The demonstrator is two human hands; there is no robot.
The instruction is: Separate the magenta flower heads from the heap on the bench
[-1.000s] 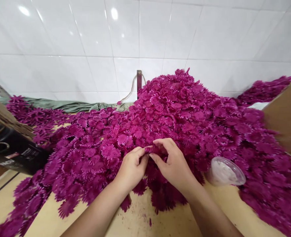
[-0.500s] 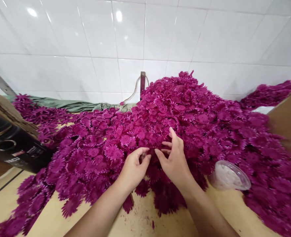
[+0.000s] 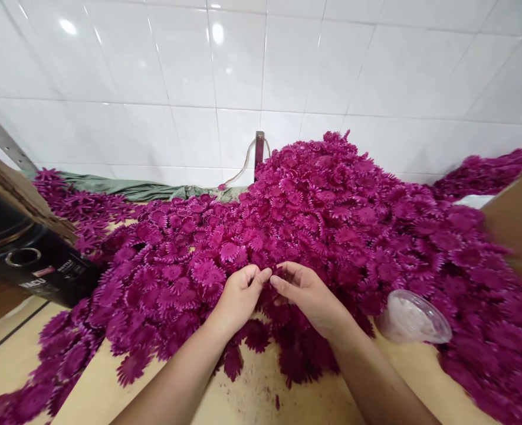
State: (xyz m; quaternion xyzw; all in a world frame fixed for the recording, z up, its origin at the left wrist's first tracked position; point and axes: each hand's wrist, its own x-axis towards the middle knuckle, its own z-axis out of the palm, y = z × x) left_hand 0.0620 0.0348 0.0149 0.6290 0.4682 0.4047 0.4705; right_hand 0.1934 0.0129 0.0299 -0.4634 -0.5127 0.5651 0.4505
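Note:
A big heap of magenta fabric flower heads (image 3: pixel 331 212) covers the tan table (image 3: pixel 88 395) against the tiled wall. My left hand (image 3: pixel 238 295) and my right hand (image 3: pixel 305 292) meet at the heap's near edge. Their fingertips are pinched together on a small magenta flower piece (image 3: pixel 273 274), mostly hidden between them. Loose flower heads lie right under both wrists.
A clear plastic cup (image 3: pixel 413 317) of whitish stuff lies tilted to the right of my right hand. A black box under cardboard (image 3: pixel 17 260) stands at the left. A brown cardboard flap (image 3: pixel 519 218) rises at the right. Green cloth (image 3: pixel 132 190) lies along the wall.
My right hand reached into the heap with fingers spread half a second ago. Since then it has drawn back and closed against my left hand's fingertips.

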